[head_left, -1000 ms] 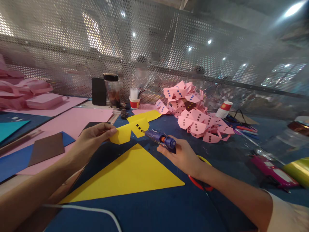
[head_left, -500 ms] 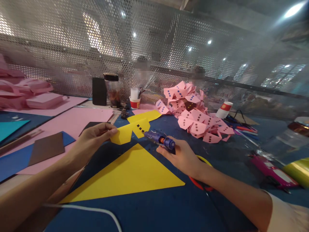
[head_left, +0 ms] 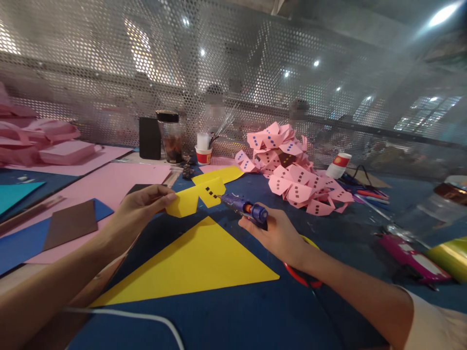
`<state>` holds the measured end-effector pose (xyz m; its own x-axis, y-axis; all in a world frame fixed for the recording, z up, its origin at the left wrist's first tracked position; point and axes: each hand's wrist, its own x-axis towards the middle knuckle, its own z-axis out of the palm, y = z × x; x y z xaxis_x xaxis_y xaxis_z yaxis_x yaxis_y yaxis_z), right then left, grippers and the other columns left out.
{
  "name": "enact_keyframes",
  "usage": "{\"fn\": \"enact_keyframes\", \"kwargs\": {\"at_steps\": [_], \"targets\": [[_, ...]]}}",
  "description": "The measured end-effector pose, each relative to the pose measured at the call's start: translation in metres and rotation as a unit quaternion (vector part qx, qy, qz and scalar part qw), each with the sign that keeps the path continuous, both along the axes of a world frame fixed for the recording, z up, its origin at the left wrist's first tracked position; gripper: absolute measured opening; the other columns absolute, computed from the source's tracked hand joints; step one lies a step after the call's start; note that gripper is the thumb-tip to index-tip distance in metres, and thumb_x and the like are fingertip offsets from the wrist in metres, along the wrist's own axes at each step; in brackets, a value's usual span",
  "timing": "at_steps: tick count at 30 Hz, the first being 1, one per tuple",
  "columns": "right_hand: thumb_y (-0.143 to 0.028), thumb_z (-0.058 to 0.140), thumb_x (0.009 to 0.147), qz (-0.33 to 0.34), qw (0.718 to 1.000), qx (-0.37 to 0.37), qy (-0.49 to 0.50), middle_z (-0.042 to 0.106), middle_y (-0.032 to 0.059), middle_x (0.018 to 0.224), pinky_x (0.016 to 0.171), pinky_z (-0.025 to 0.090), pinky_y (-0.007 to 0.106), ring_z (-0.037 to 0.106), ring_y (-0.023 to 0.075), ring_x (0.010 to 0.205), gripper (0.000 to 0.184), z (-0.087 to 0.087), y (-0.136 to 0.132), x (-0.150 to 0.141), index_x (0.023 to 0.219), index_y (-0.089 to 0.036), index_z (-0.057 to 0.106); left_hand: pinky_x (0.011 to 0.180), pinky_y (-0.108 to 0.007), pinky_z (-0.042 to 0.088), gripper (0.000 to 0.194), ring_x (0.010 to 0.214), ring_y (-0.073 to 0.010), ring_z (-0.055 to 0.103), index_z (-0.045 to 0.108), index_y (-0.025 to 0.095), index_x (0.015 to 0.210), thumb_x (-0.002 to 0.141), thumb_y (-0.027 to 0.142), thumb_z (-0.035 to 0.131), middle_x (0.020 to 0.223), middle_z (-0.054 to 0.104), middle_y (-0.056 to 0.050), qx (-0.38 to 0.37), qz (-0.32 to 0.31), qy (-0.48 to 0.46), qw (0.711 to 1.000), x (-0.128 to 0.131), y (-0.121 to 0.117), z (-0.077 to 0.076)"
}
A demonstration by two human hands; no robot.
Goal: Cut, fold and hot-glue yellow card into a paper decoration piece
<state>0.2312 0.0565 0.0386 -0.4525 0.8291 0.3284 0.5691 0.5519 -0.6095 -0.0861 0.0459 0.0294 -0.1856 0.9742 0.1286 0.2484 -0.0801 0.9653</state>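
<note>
My left hand pinches the left end of a small yellow paper piece, cut with a notch and bearing a row of small dark squares on its right part. In my right hand is a purple hot glue gun, its nozzle pointing left at the right edge of that piece, close to the last dark square. Whether the tip touches the paper I cannot tell. Below both hands a large yellow paper triangle lies flat on the dark blue table. Another yellow sheet lies behind the held piece.
Pink folded papers with dark squares are heaped at back right. A magenta tool lies at right, pens behind it. A lidded jar and a paper cup stand at back. A white cord crosses the front.
My right hand and the glue gun have shifted slightly right, drawing the nozzle a little away from the dark squares. The left hand with the yellow piece has hardly moved.
</note>
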Motion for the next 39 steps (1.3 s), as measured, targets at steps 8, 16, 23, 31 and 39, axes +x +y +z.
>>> {"fn": "enact_keyframes", "kwargs": {"at_steps": [8, 16, 23, 31, 39], "targets": [[-0.052, 0.059, 0.096, 0.001, 1.0, -0.009, -0.002, 0.069, 0.0019, 0.078, 0.064, 0.048, 0.028, 0.064, 0.0194, 0.07, 0.031, -0.0011, 0.0006, -0.0005, 0.096, -0.022, 0.065, 0.073, -0.021, 0.049, 0.035, 0.08, -0.015, 0.063, 0.071, 0.021, 0.091, 0.079, 0.053, 0.078, 0.084, 0.073, 0.001, -0.004, -0.006, 0.001, 1.0, -0.0013, 0.0007, -0.0019], [-0.052, 0.061, 0.095, -0.009, 1.0, -0.004, -0.015, 0.071, 0.0028, 0.08, 0.064, 0.048, 0.029, 0.067, 0.0213, 0.073, 0.029, -0.0006, 0.0003, -0.0011, 0.097, -0.023, 0.067, 0.073, -0.022, 0.049, 0.036, 0.08, -0.0162, 0.063, 0.071, 0.021, 0.091, 0.078, 0.054, 0.078, 0.084, 0.071, 0.0, 0.005, -0.008, 0.002, 1.0, -0.0017, 0.0013, -0.0031], [-0.053, 0.059, 0.096, -0.004, 1.0, -0.01, -0.006, 0.069, 0.0021, 0.078, 0.064, 0.048, 0.029, 0.065, 0.0203, 0.07, 0.031, -0.0012, 0.0001, -0.0005, 0.098, -0.023, 0.065, 0.072, -0.022, 0.051, 0.035, 0.078, -0.0155, 0.064, 0.071, 0.02, 0.089, 0.077, 0.052, 0.079, 0.083, 0.072, 0.0, 0.005, -0.004, -0.004, 1.0, -0.0007, 0.0006, -0.001], [-0.052, 0.061, 0.095, -0.011, 1.0, -0.011, -0.021, 0.07, 0.0026, 0.079, 0.063, 0.047, 0.029, 0.066, 0.0211, 0.073, 0.03, -0.0004, 0.0004, -0.0016, 0.099, -0.022, 0.067, 0.073, -0.021, 0.05, 0.035, 0.08, -0.0148, 0.064, 0.071, 0.021, 0.092, 0.079, 0.053, 0.078, 0.085, 0.072, 0.001, -0.001, -0.01, -0.005, 1.0, -0.0014, 0.0004, -0.0011], [-0.05, 0.062, 0.095, -0.011, 1.0, -0.007, -0.012, 0.071, 0.0036, 0.08, 0.064, 0.049, 0.029, 0.067, 0.0219, 0.074, 0.029, -0.0019, -0.0003, -0.0017, 0.098, -0.022, 0.068, 0.072, -0.021, 0.05, 0.037, 0.08, -0.0147, 0.063, 0.07, 0.02, 0.091, 0.078, 0.054, 0.078, 0.084, 0.072, 0.001, 0.0, -0.007, -0.009, 1.0, -0.0013, 0.0002, -0.001]]}}
